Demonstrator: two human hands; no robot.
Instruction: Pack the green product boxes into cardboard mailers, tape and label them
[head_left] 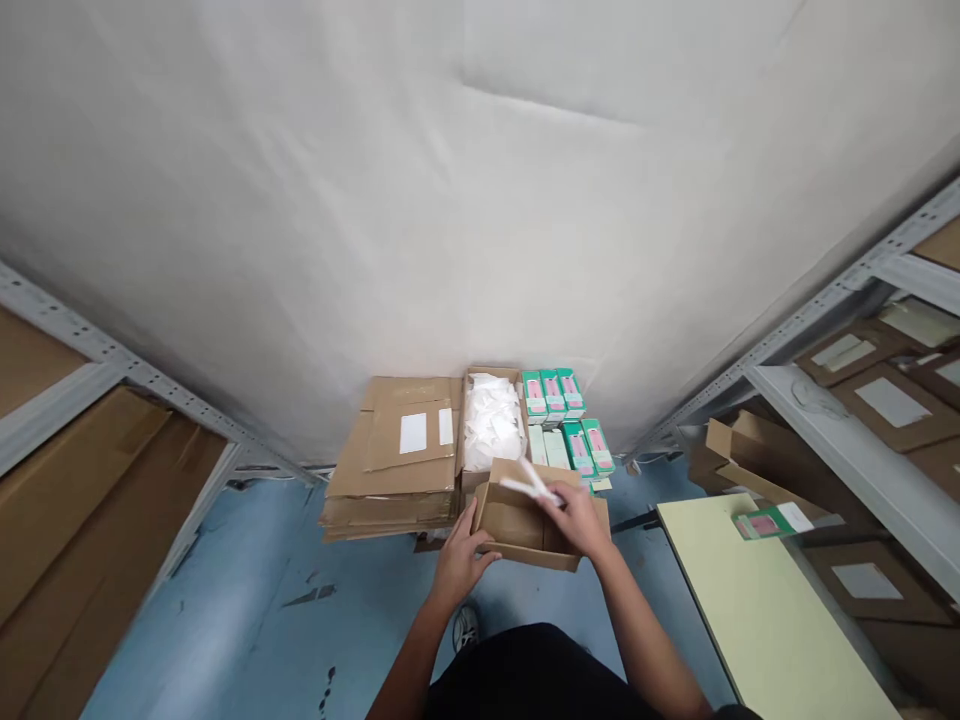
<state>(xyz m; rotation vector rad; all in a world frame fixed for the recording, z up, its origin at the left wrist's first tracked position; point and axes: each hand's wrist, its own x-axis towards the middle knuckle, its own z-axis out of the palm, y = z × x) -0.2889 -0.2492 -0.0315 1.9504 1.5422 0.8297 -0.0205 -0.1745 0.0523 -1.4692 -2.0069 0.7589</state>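
Observation:
My left hand (460,562) grips the left end of a small open cardboard box (517,553), thumb near its front edge and fingers along its side. The part of the box that shows inside is bare brown cardboard. Over the box's right half, my right hand (576,517) is closed on a white strip-like thing (534,483). It looks like two slim white pieces forming a V, smeared by motion, so its kind cannot be made out. Just behind stand a carton of crumpled white paper (493,420) and several green-and-white product boxes with pink pictures (553,393).
Flattened cardboard boxes (390,470) are stacked on the left. At right is a pale yellow table (757,600) with one green box (772,521) on it. Metal shelves with cartons (885,405) line both sides; a white sheet wall (480,220) closes the back.

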